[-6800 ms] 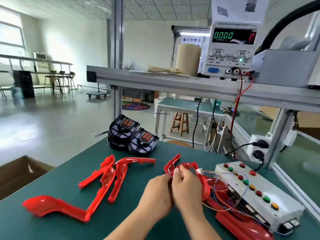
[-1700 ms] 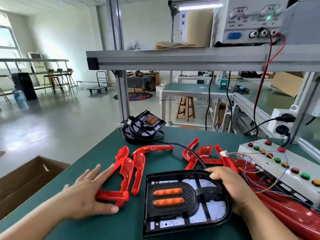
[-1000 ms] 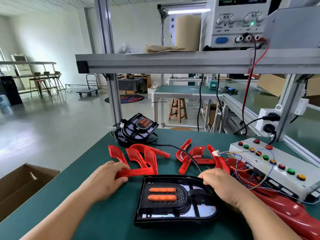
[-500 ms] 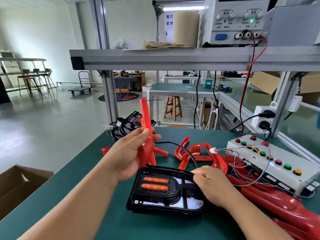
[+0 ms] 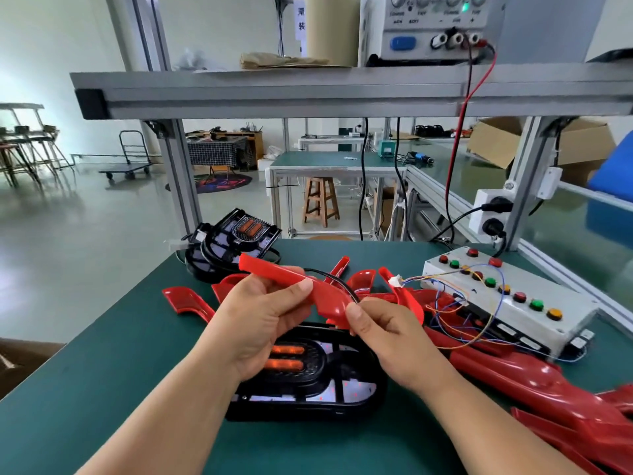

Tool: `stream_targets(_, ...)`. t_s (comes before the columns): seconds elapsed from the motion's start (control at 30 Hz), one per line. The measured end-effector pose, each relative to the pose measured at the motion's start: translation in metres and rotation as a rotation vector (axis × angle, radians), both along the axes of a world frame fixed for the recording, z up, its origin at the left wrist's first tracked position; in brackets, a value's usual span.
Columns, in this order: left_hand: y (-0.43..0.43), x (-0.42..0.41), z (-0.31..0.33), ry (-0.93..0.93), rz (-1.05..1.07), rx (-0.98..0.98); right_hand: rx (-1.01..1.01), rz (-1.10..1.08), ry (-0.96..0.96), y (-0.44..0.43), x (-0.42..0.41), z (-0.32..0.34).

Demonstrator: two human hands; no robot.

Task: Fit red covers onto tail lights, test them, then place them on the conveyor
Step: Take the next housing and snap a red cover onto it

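Observation:
A black tail light point(image 5: 318, 382) with two orange bars lies flat on the green bench in front of me, partly hidden by my hands. Above it both hands hold one red cover point(image 5: 284, 275). My left hand point(image 5: 260, 317) grips its left part with the thumb on top. My right hand point(image 5: 387, 334) pinches its right end. A black cable runs from behind the cover toward the back. More red covers point(image 5: 186, 301) lie behind and to the right. A stack of black tail lights point(image 5: 233, 243) sits at the bench's far left.
A white test box point(image 5: 513, 303) with red, green and yellow buttons and loose coloured wires stands at the right. Long red covers point(image 5: 548, 389) pile up at the near right. An aluminium shelf point(image 5: 342, 94) with a power supply point(image 5: 435, 25) crosses overhead. A cardboard box sits left below the bench.
My left hand brought the red cover down from upright to level above the tail light. My right hand left the tail light and took hold of the cover's right end.

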State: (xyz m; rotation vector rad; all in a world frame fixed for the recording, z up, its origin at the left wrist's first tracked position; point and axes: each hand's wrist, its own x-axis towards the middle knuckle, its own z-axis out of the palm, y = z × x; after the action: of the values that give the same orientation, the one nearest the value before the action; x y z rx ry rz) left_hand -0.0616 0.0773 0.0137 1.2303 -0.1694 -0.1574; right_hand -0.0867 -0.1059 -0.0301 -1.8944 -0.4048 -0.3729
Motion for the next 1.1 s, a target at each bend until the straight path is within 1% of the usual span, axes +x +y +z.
stream_targets(0.07, 0.008, 0.002, 0.003, 0.004, 0.004, 0.091, 0.054, -0.008, 0.074, -0.001, 0.0, 0.002)
stream_targets(0.13, 0.021, 0.005, 0.008, 0.035, 0.003, 0.036, 0.134, -0.03, 0.14, -0.003, 0.0, 0.005)
stream_targets(0.2, 0.034, 0.009, 0.011, 0.039, 0.019, -0.034, 0.282, -0.046, 0.215, -0.004, 0.0, 0.007)
stream_targets(0.23, 0.04, 0.011, 0.011, 0.019, 0.024, -0.009, 0.335, -0.063, 0.245, -0.004, 0.0, 0.008)
stream_targets(0.27, 0.043, 0.013, 0.01, -0.017, 0.023, 0.071, 0.356, -0.086, 0.271, -0.005, 0.001, 0.009)
stream_targets(0.33, 0.049, 0.016, 0.005, -0.154, 0.025, 0.374, 0.273, -0.127, 0.294, -0.008, 0.002, 0.01)
stream_targets(0.4, 0.054, 0.021, -0.001, -0.3, 0.03, 0.652, 0.059, -0.142, 0.287, -0.013, 0.004, 0.009)
stream_targets(0.47, 0.058, 0.026, -0.007, -0.373, 0.019, 0.801, -0.132, -0.182, 0.294, -0.015, 0.005, 0.007)
stream_targets(0.5, 0.059, 0.028, -0.01, -0.379, 0.018, 0.844, -0.188, -0.219, 0.305, -0.016, 0.006, 0.006)
stream_targets(0.6, 0.06, 0.031, -0.014, -0.376, 0.0, 0.921, -0.268, -0.332, 0.332, -0.017, 0.009, 0.003)
stream_targets(0.7, 0.06, 0.033, -0.016, -0.402, 0.003, 0.976, -0.315, -0.391, 0.374, -0.018, 0.011, 0.001)
stream_targets(0.87, 0.063, 0.033, -0.017, -0.441, -0.025, 1.019, -0.364, -0.408, 0.4, -0.017, 0.01, 0.0)
stream_targets(1.1, 0.058, 0.033, -0.025, -0.428, 0.001, 0.975, -0.358, -0.381, 0.409, -0.014, 0.006, 0.004)
